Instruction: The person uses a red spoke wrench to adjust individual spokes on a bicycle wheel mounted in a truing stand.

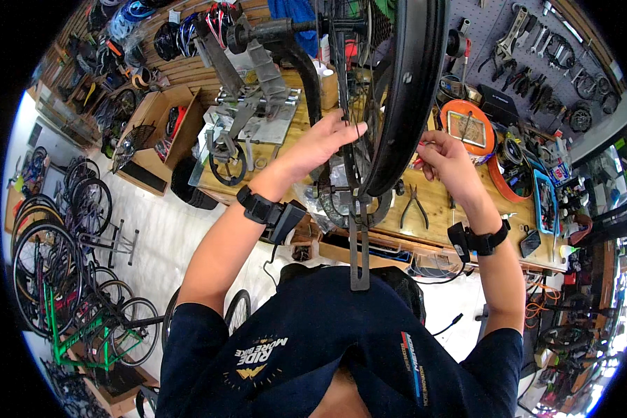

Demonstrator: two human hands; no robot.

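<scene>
- Wheel [405, 90] in stand [359, 244] above workbench's [439, 228] front edge; unexpected rotation could trap left hand [327, 139], fingers part-spread at spokes [346, 83], grip unclear.
- Right hand [446, 159] pinching small red item [419, 162] beside wheel; slipping could scratch it.
- Pliers [414, 206] near front edge; a knock could drop them.

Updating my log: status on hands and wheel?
Left hand at wheel, grip unclear. Right hand pinching small red item beside it. Wheel upright in stand. Pliers on bench nearby.
</scene>
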